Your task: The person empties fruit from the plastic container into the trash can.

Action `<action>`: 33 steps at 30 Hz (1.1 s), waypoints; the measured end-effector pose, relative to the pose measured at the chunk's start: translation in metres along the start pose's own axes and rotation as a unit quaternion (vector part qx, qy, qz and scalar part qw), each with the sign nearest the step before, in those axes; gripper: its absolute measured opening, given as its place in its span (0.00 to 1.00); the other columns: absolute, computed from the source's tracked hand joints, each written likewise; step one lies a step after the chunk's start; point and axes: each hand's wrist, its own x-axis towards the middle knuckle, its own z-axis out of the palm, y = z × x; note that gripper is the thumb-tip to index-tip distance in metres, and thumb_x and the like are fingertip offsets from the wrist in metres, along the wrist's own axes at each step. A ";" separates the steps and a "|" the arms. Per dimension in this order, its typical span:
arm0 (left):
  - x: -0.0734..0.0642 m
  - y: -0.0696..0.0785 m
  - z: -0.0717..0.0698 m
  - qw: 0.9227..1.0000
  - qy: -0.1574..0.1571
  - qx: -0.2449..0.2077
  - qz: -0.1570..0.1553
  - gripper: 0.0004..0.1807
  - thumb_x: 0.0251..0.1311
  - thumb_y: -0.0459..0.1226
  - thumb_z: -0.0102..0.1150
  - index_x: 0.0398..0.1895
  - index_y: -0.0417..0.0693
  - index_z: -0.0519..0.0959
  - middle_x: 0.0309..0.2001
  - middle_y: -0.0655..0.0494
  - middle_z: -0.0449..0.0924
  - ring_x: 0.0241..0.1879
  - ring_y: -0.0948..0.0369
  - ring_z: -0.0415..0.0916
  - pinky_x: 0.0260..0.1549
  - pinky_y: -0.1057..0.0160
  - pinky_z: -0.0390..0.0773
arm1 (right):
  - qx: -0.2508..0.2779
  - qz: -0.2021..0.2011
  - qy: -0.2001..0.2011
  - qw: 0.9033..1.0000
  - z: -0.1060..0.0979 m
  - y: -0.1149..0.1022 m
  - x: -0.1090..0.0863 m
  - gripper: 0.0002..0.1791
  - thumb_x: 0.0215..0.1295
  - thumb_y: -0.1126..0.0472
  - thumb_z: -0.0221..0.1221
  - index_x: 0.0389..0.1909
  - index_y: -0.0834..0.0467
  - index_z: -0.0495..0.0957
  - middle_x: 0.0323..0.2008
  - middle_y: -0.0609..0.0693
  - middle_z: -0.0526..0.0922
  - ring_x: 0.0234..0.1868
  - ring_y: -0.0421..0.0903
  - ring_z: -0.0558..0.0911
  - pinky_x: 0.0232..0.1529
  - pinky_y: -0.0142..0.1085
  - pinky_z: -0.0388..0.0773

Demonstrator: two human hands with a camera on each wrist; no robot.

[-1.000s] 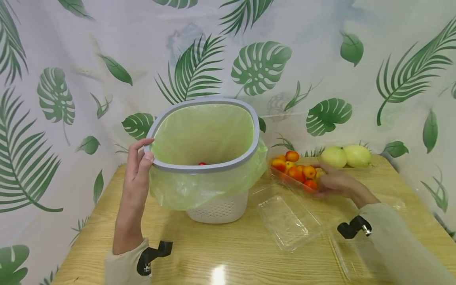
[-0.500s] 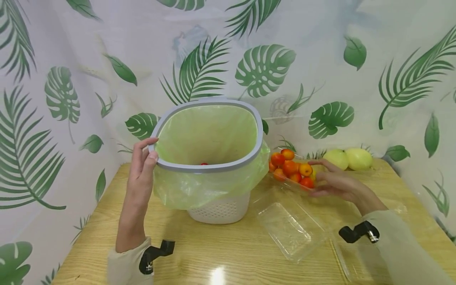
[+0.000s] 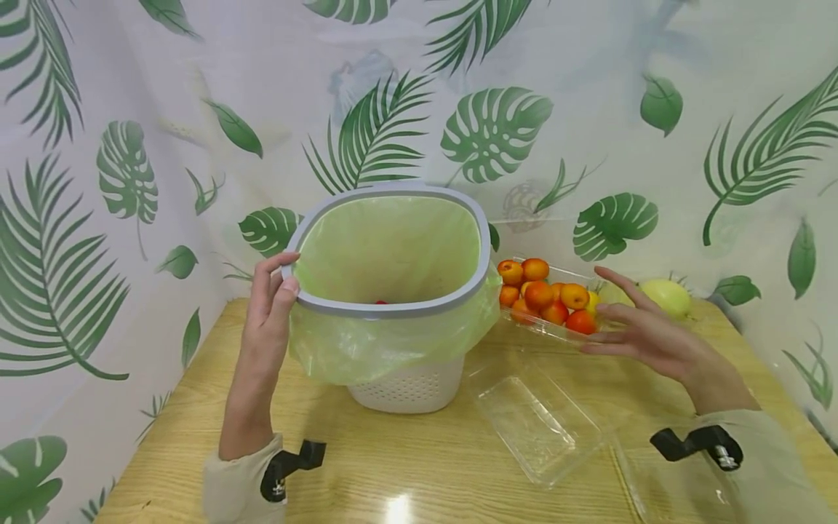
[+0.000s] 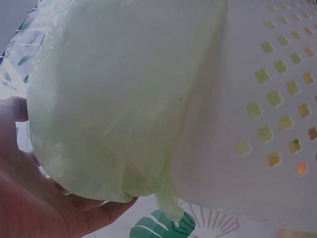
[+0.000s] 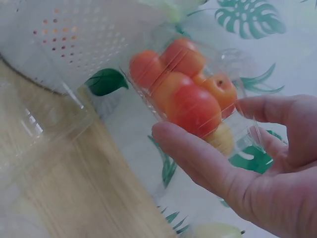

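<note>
My left hand [image 3: 268, 306] grips the grey rim of a white perforated wastebasket [image 3: 409, 387] at its left side. A pale green bag [image 3: 393, 349] lines the basket and hangs over its outside. Deep inside shows a bit of something red [image 3: 381, 302]. To the right, a clear plastic box [image 3: 543, 327] holds several small orange-red fruits [image 3: 539, 295] and a yellow one. My right hand [image 3: 661, 338] is at the box's right end, fingers fairly straight and spread. In the right wrist view, the thumb [image 5: 173, 141] lies along one side of the box, with other fingers opposite.
A second clear plastic box [image 3: 530, 422] lies on the wooden table [image 3: 340, 473] in front of the basket's right side. Another clear piece [image 3: 661, 466] lies under the right forearm. Large pale yellow-green fruit [image 3: 666, 297] sits behind the right hand, against a leaf-printed backdrop [image 3: 419, 131].
The fruits have shifted within their box, which now shows more of its clear side. My right hand has drawn slightly right and its fingers have spread. The left hand keeps its grip.
</note>
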 end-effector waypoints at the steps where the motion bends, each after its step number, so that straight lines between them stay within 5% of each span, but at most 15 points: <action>1: 0.000 0.000 0.000 1.000 0.000 0.001 0.001 0.22 0.79 0.42 0.40 0.71 0.44 0.63 0.70 0.46 0.66 0.64 0.53 0.65 0.67 0.42 0.52 | 0.002 -0.003 -0.004 1.000 0.000 -0.002 -0.002 0.37 0.81 0.65 0.46 0.78 0.29 0.46 0.72 0.52 0.23 0.50 0.59 0.83 0.52 0.55 0.80; 9: -0.001 0.000 0.000 1.000 0.003 0.003 0.002 0.22 0.78 0.43 0.41 0.70 0.45 0.64 0.71 0.46 0.65 0.66 0.51 0.64 0.68 0.41 0.50 | 0.031 -0.026 -0.003 0.999 0.002 -0.011 -0.013 0.35 0.82 0.62 0.46 0.77 0.28 0.44 0.76 0.57 0.16 0.49 0.55 0.86 0.51 0.53 0.80; 19: -0.001 -0.001 0.000 1.000 0.005 0.006 0.006 0.22 0.78 0.43 0.42 0.70 0.45 0.64 0.71 0.47 0.64 0.67 0.51 0.64 0.67 0.40 0.51 | 0.098 -0.070 0.010 0.993 0.005 -0.025 -0.022 0.43 0.80 0.70 0.44 0.77 0.24 0.40 0.72 0.49 0.05 0.48 0.54 0.85 0.52 0.52 0.80; 22: -0.001 -0.001 0.000 1.000 0.004 0.005 0.006 0.22 0.78 0.43 0.42 0.70 0.45 0.64 0.72 0.48 0.63 0.69 0.51 0.62 0.68 0.40 0.50 | 0.091 -0.088 0.032 0.991 0.009 -0.033 -0.026 0.44 0.80 0.68 0.46 0.78 0.24 0.39 0.74 0.51 0.11 0.49 0.53 0.85 0.50 0.53 0.81; 29: -0.001 -0.001 0.000 1.000 0.002 0.004 0.001 0.22 0.78 0.44 0.42 0.70 0.46 0.64 0.73 0.49 0.62 0.71 0.52 0.60 0.69 0.39 0.49 | 0.076 -0.133 0.067 0.986 0.020 -0.053 -0.035 0.40 0.80 0.65 0.49 0.78 0.30 0.41 0.67 0.52 0.52 0.47 0.55 0.87 0.44 0.51 0.84; 33: -0.001 0.000 0.000 1.000 0.002 0.004 -0.002 0.23 0.78 0.44 0.42 0.70 0.46 0.64 0.74 0.49 0.61 0.72 0.52 0.58 0.69 0.38 0.47 | 0.069 -0.140 0.077 0.985 0.029 -0.063 -0.037 0.40 0.79 0.65 0.50 0.77 0.29 0.43 0.68 0.51 0.48 0.47 0.55 0.87 0.44 0.50 0.84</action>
